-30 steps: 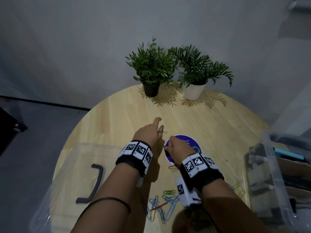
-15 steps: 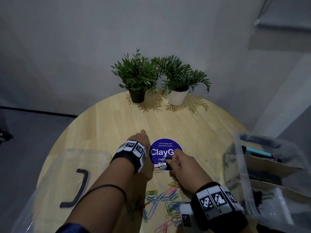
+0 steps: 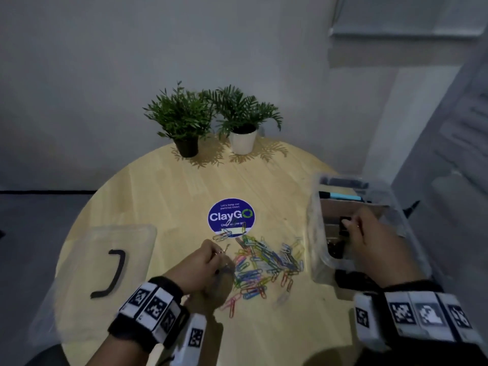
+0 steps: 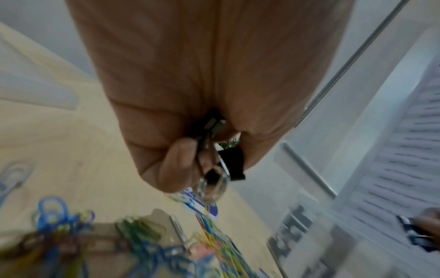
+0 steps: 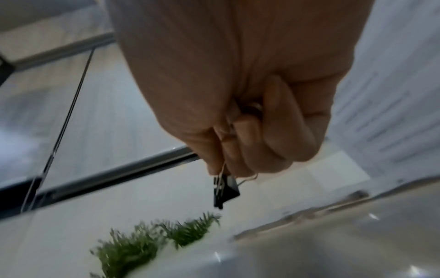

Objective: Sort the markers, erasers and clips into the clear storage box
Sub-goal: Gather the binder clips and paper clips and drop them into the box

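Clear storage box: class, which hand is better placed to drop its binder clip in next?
Right. The right hand pinches a black binder clip over the clear storage box; the left hand holds its clips above the table.

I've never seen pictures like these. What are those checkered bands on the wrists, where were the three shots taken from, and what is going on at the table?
No machine here: a person wears tracking bands and small cameras. One picture comes from a head camera, the other two look along each wrist. On the round table lie colourful paper clips, a clear lid and two potted plants. The left hand pinches black binder clips. The right hand holds another binder clip over the clear storage box.
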`<move>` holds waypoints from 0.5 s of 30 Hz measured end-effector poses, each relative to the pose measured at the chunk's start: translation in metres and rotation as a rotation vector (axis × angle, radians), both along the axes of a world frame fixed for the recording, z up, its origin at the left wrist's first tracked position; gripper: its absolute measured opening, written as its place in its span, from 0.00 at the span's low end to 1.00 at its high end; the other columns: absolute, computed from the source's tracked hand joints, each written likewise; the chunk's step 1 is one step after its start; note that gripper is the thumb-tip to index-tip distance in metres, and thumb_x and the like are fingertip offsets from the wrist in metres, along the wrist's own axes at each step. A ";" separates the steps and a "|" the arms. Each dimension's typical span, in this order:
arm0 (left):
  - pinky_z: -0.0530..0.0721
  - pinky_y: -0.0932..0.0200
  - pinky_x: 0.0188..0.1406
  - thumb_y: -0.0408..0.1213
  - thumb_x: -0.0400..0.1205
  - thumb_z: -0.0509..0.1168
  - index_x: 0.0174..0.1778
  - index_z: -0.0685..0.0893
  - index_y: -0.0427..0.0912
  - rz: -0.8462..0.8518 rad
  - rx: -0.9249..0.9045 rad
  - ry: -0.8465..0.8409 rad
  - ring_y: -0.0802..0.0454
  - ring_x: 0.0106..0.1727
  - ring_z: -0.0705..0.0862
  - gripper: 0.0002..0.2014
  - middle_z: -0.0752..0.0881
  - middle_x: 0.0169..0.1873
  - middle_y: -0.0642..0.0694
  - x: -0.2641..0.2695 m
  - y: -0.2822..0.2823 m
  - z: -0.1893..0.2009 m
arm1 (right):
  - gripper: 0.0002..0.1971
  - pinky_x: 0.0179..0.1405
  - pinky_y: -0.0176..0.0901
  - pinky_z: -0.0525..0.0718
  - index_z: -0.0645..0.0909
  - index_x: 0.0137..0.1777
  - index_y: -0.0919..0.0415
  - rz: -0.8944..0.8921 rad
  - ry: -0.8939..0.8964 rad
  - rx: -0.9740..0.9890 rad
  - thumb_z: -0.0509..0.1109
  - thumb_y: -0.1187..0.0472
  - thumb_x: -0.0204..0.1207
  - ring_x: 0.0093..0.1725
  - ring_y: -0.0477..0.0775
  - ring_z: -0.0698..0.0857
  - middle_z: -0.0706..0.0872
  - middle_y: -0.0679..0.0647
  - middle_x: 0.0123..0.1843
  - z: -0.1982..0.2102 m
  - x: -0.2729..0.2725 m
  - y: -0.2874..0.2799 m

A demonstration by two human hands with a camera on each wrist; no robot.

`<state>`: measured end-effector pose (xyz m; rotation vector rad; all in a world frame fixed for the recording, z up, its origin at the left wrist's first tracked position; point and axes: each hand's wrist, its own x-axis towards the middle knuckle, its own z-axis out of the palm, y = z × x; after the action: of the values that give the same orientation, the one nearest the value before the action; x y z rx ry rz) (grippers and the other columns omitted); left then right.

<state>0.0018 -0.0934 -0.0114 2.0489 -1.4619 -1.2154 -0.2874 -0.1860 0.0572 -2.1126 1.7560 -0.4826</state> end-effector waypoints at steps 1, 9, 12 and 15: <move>0.73 0.63 0.32 0.43 0.88 0.52 0.54 0.70 0.45 -0.016 -0.003 0.005 0.57 0.34 0.76 0.06 0.80 0.37 0.51 -0.010 0.003 0.000 | 0.10 0.30 0.47 0.69 0.68 0.44 0.60 0.003 0.098 0.030 0.56 0.55 0.85 0.33 0.57 0.77 0.78 0.53 0.31 -0.003 -0.004 0.000; 0.72 0.53 0.40 0.45 0.88 0.51 0.54 0.67 0.44 -0.148 -0.014 -0.131 0.47 0.39 0.76 0.08 0.78 0.40 0.44 -0.053 0.013 -0.002 | 0.10 0.47 0.47 0.76 0.76 0.55 0.63 0.092 0.175 0.121 0.59 0.58 0.81 0.55 0.63 0.83 0.83 0.63 0.58 -0.005 0.012 0.000; 0.71 0.53 0.37 0.43 0.89 0.50 0.56 0.68 0.42 -0.193 -0.117 -0.169 0.48 0.35 0.74 0.08 0.77 0.37 0.44 -0.067 0.015 0.018 | 0.11 0.49 0.45 0.76 0.77 0.59 0.61 0.083 -0.050 0.072 0.56 0.61 0.83 0.54 0.60 0.82 0.83 0.61 0.58 0.001 0.002 0.011; 0.70 0.54 0.36 0.42 0.89 0.51 0.55 0.69 0.41 -0.225 -0.292 -0.208 0.50 0.33 0.73 0.08 0.76 0.34 0.48 -0.092 0.004 0.051 | 0.13 0.47 0.41 0.75 0.79 0.60 0.59 0.026 -0.257 0.003 0.55 0.64 0.83 0.50 0.54 0.81 0.85 0.58 0.56 -0.004 -0.016 0.021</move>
<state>-0.0905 -0.0896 0.0398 1.8945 -1.8849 -0.8196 -0.3036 -0.1654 0.0528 -1.9686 1.5816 -0.7087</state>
